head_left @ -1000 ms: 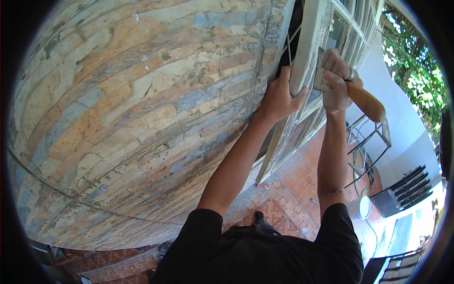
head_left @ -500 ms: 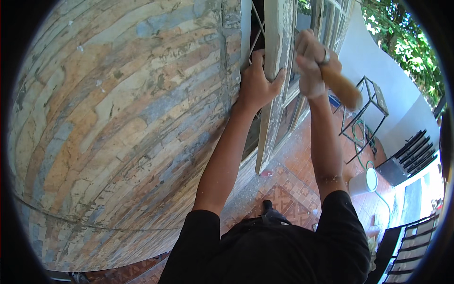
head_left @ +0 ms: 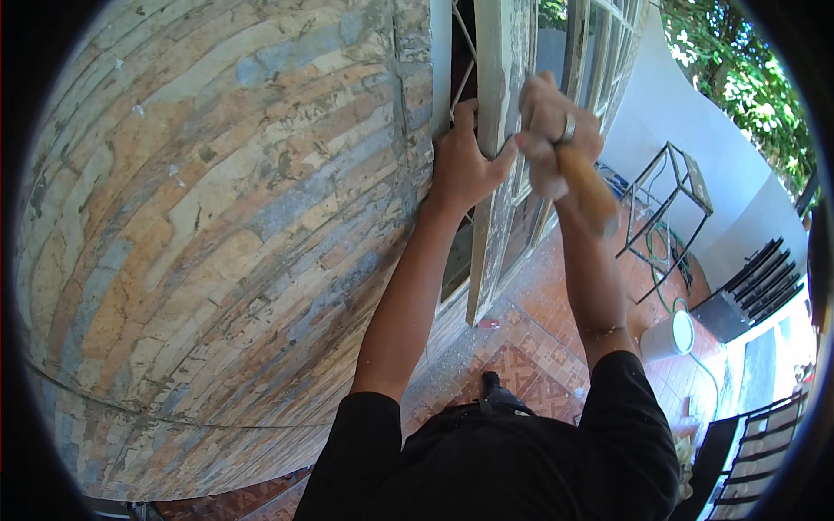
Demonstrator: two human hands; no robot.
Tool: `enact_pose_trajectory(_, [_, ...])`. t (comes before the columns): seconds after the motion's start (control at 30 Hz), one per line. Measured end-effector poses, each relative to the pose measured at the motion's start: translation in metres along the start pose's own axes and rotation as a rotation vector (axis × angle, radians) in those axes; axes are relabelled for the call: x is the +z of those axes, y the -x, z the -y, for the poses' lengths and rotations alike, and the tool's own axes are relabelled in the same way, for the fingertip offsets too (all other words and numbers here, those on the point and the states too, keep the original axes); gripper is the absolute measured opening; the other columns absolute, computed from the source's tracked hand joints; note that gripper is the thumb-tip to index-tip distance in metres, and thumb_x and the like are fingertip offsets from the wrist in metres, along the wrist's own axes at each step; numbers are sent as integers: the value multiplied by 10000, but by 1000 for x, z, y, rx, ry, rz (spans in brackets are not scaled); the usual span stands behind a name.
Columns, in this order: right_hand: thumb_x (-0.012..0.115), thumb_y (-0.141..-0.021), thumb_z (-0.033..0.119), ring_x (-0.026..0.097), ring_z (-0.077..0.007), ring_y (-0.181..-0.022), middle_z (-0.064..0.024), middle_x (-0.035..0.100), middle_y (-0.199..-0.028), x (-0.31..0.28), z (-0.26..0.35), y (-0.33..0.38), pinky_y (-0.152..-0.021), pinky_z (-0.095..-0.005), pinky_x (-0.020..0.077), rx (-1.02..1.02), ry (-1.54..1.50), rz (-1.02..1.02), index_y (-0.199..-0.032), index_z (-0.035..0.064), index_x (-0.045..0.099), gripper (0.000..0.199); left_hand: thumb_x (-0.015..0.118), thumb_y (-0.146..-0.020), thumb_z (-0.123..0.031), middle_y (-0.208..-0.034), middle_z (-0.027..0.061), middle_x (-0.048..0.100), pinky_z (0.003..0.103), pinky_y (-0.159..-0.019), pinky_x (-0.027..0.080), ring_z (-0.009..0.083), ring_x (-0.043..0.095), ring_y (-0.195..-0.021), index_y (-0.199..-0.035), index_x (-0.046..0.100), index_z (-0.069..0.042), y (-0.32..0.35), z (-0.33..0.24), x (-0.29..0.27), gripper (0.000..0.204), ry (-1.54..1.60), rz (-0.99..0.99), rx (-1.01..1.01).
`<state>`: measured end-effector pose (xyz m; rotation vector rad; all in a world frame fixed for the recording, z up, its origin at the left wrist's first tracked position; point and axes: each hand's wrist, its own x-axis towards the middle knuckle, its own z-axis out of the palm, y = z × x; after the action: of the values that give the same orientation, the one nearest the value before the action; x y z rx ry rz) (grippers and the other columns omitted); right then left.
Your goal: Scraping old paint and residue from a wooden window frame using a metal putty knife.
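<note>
A weathered wooden window sash [head_left: 493, 78], its pale paint flaking off, stands swung out beside the stone-clad wall. My left hand [head_left: 465, 169] grips the sash's near edge, with fingers in the gap on the wall side and the thumb across the front. My right hand [head_left: 556, 122], a ring on one finger, is closed around a tool with a wooden handle [head_left: 589, 193]. It is at the sash's outer face, slightly blurred. The tool's working end is hidden behind the fingers, so I cannot tell its kind.
The stone-clad wall [head_left: 226, 243] fills the left side. On the tiled floor [head_left: 539, 347] lie pale flakes. To the right are a metal frame stand [head_left: 695, 187], a green hose [head_left: 658, 252], a white bucket [head_left: 669, 335] and a dark slatted rack [head_left: 756, 291].
My right hand has moved left and a little down along with the wooden-handled tool, closer to the sash. My left hand keeps its hold on the edge.
</note>
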<state>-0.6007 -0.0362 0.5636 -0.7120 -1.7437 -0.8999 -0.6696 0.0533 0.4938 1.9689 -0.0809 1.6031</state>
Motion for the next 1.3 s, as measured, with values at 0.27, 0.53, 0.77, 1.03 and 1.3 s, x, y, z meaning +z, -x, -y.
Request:
enact_pose_trajectory(0.27, [562, -587, -31, 331, -244, -536, -79, 324, -583, -11, -12, -7, -528, -328, 316, 83, -16, 18, -594, 21, 379, 191, 695, -724, -149, -895, 219, 635, 416, -701, 515, 375, 637, -844, -1089, 435, -12, -8, 3, 11, 468, 4, -1, -11])
enact_pose_trajectory(0.53, [607, -640, 103, 439, -258, -564, -47, 394, -607, -4, -2, -8, -525, -341, 338, 123, 201, 89, -591, 74, 425, 190, 731, -714, -233, -922, 215, 628, 417, -699, 505, 370, 632, -862, -1131, 445, -27, 2, 7, 1, 546, -34, -2, 13])
enact_pose_trajectory(0.77, [600, -692, 93, 379, -243, -549, -55, 361, -600, -3, 0, -14, -544, -344, 273, -4, -164, -24, -615, 59, 398, 218, 782, -645, -258, -958, 201, 621, 406, -730, 502, 357, 630, -883, -1134, 435, 9, 2, 7, 1, 656, -116, -8, -62])
enact_pose_trajectory(1.03, [621, -674, 90, 400, -245, -558, -52, 364, -593, -1, -2, -13, -568, -345, 306, 13, -216, -31, -626, 66, 372, 254, 737, -682, -220, -958, 199, 619, 422, -743, 495, 375, 620, -899, -1129, 432, 8, -4, 23, 6, 588, -38, -9, 83])
enact_pose_trajectory(1.3, [623, -663, 114, 415, -252, -569, -44, 395, -606, 3, 2, -21, -572, -345, 314, -94, -217, 66, -604, 82, 394, 239, 741, -685, -251, -940, 191, 615, 420, -735, 498, 376, 621, -897, -1138, 425, -9, 9, 32, 3, 602, -111, 38, -50])
